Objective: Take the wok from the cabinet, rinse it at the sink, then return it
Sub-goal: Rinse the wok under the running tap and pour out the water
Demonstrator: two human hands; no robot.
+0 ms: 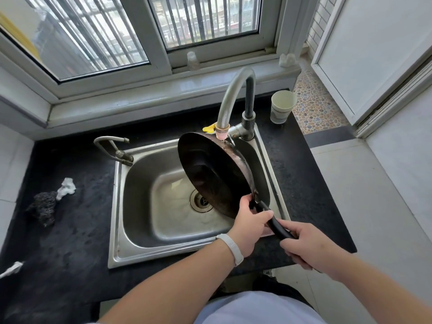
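A dark, worn wok (210, 169) is held steeply tilted over the steel sink (145, 199), its upper rim right under the spout of the tall curved faucet (231, 97). A thin stream of water runs from the spout onto the rim. My left hand (247, 220) grips the wok at the base of the black handle (278, 226), near the rim. My right hand (308, 244) is closed around the handle's far end. The sink's drain (201, 202) is partly hidden behind the wok.
A paper cup (281, 106) stands on the black counter right of the faucet. A small second tap (114, 148) sits at the sink's left corner. A steel scourer (44, 206) and crumpled tissue (66, 188) lie on the left counter. The window sill runs behind.
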